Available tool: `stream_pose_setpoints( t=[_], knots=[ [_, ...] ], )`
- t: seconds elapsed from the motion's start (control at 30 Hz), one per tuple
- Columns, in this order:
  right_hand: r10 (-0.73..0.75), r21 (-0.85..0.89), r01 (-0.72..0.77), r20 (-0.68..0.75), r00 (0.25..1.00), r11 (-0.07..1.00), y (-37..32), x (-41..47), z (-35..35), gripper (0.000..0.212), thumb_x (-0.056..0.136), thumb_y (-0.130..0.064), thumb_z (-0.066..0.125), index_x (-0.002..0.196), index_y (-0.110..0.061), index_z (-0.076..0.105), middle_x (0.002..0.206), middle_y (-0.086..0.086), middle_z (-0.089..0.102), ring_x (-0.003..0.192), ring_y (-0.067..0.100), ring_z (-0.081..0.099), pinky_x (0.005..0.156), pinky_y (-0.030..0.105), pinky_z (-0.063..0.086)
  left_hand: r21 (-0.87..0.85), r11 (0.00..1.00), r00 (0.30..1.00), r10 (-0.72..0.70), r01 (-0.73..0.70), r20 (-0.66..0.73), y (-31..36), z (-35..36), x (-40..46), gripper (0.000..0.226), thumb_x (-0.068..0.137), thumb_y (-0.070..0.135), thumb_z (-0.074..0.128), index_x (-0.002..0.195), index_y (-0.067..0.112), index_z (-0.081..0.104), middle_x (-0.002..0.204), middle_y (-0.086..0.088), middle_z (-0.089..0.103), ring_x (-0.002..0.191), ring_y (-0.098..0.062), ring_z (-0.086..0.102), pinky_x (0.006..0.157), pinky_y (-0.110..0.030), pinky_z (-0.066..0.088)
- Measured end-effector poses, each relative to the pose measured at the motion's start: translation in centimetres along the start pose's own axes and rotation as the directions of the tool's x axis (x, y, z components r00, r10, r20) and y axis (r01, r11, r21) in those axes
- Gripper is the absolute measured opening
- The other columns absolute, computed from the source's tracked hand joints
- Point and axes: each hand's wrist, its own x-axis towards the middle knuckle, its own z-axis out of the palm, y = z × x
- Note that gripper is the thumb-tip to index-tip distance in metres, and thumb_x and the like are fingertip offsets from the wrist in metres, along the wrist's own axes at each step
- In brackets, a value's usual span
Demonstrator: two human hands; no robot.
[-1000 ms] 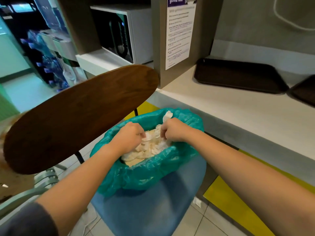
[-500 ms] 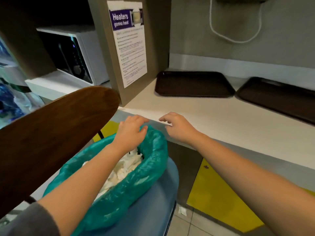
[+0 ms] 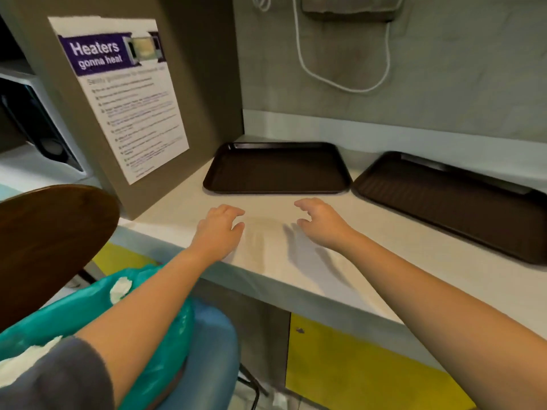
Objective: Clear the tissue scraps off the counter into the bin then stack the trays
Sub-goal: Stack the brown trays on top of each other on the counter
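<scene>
Canteen pantry: trays [image 3: 276, 170], heater notice [image 3: 118, 93].

Two dark trays [image 3: 276, 170] [image 3: 450, 199] side by side

I see both forearms stretched forward, bare from the elbows; a dark grey sleeve [image 3: 56, 377] covers my left upper arm; my left hand [image 3: 220, 229] is palm down, fingers loosely bent and holding nothing; my right hand [image 3: 321, 221] is level with it, apart from it, fingers relaxed and slightly spread, thumb pointing inward, also holding nothing.
</scene>
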Motion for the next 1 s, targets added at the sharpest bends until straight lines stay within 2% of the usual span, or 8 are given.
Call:
stream_pose_setpoints(
  t=[0.2, 0.33, 0.47, 0.57, 0.67, 0.8, 0.87, 1.0],
  knots=[
    [0.030, -0.003, -0.030, -0.005, 1.000, 1.000, 4.8, 4.4, -3.1, 0.044, 0.093, -0.013, 0.051, 0.135, -0.008, 0.045, 0.138, 0.016, 0.046, 0.124, 0.031, 0.048, 0.105, 0.034, 0.037, -0.036, 0.996, 0.996, -0.088, 0.087, -0.012, 2.2, 1.6, 4.6, 0.036, 0.095, 0.026, 0.043, 0.130, 0.018, 0.049, 0.140, -0.005, 0.045, 0.131, -0.024, 0.035, 0.108, -0.044, 0.031],
    [0.057, -0.010, -0.057, 0.008, 0.998, 0.998, 6.5, 7.4, -3.6, 0.042, 0.093, -0.012, 0.051, 0.134, -0.007, 0.046, 0.137, 0.018, 0.046, 0.125, 0.032, 0.047, 0.105, 0.034, 0.036, -0.033, 0.994, 0.994, -0.108, 0.107, -0.008, 2.6, 2.5, 8.1, 0.034, 0.095, 0.026, 0.044, 0.127, 0.018, 0.052, 0.136, -0.004, 0.047, 0.126, -0.026, 0.038, 0.104, -0.042, 0.033],
    [0.095, -0.010, -0.095, -0.023, 0.995, 0.995, 7.9, 10.8, -4.0, 0.041, 0.095, -0.014, 0.049, 0.135, -0.006, 0.045, 0.137, 0.017, 0.044, 0.125, 0.032, 0.046, 0.107, 0.036, 0.037, -0.096, 0.984, 0.989, -0.149, 0.148, -0.006, 1.9, 3.5, 12.2, 0.034, 0.095, 0.025, 0.045, 0.126, 0.015, 0.053, 0.134, -0.006, 0.048, 0.128, -0.026, 0.035, 0.107, -0.043, 0.033],
    [0.148, -0.042, -0.152, -0.088, 0.985, 0.987, 9.3, 13.6, -4.4, 0.043, 0.096, -0.019, 0.048, 0.136, -0.007, 0.043, 0.138, 0.016, 0.042, 0.128, 0.034, 0.040, 0.109, 0.040, 0.036, -0.015, 0.985, 0.985, -0.172, 0.172, -0.017, 0.8, 4.0, 15.5, 0.034, 0.095, 0.028, 0.044, 0.127, 0.018, 0.050, 0.138, -0.005, 0.044, 0.128, -0.028, 0.035, 0.104, -0.045, 0.033],
    [0.218, -0.115, -0.229, -0.107, 0.970, 0.967, 10.6, 16.4, -4.6, 0.046, 0.096, -0.026, 0.045, 0.138, -0.007, 0.038, 0.142, 0.018, 0.036, 0.131, 0.035, 0.036, 0.110, 0.042, 0.033, 0.116, 0.978, 0.982, -0.163, 0.174, -0.094, -1.0, 3.9, 18.4, 0.038, 0.096, 0.032, 0.041, 0.132, 0.022, 0.047, 0.147, -0.002, 0.036, 0.131, -0.029, 0.032, 0.102, -0.049, 0.032],
    [0.365, -0.192, -0.373, -0.077, 0.928, 0.908, 12.1, 19.6, -4.3, 0.049, 0.097, -0.030, 0.042, 0.138, -0.005, 0.033, 0.145, 0.024, 0.030, 0.133, 0.039, 0.032, 0.110, 0.044, 0.032, 0.186, 0.903, 0.920, -0.367, 0.389, -0.140, -4.0, 4.0, 21.3, 0.046, 0.094, 0.036, 0.041, 0.138, 0.021, 0.035, 0.152, -0.012, 0.023, 0.136, -0.036, 0.021, 0.108, -0.054, 0.022],
    [0.432, -0.204, -0.432, -0.047, 0.901, 0.879, 12.5, 20.6, -3.9, 0.050, 0.097, -0.027, 0.043, 0.139, -0.003, 0.031, 0.145, 0.025, 0.028, 0.132, 0.040, 0.032, 0.109, 0.044, 0.033, 0.170, 0.850, 0.867, -0.483, 0.498, -0.124, -5.3, 4.0, 22.2, 0.050, 0.094, 0.036, 0.040, 0.139, 0.016, 0.031, 0.148, -0.020, 0.024, 0.133, -0.040, 0.024, 0.106, -0.053, 0.025],
    [0.480, -0.171, -0.485, -0.076, 0.874, 0.857, 12.8, 22.1, -4.0, 0.048, 0.094, -0.019, 0.048, 0.135, 0.001, 0.034, 0.139, 0.027, 0.033, 0.128, 0.041, 0.035, 0.104, 0.044, 0.037, 0.080, 0.835, 0.836, -0.533, 0.545, -0.131, -6.4, 4.0, 23.8, 0.049, 0.095, 0.027, 0.041, 0.137, 0.004, 0.031, 0.138, -0.028, 0.033, 0.127, -0.043, 0.031, 0.103, -0.052, 0.029]
  ],
)
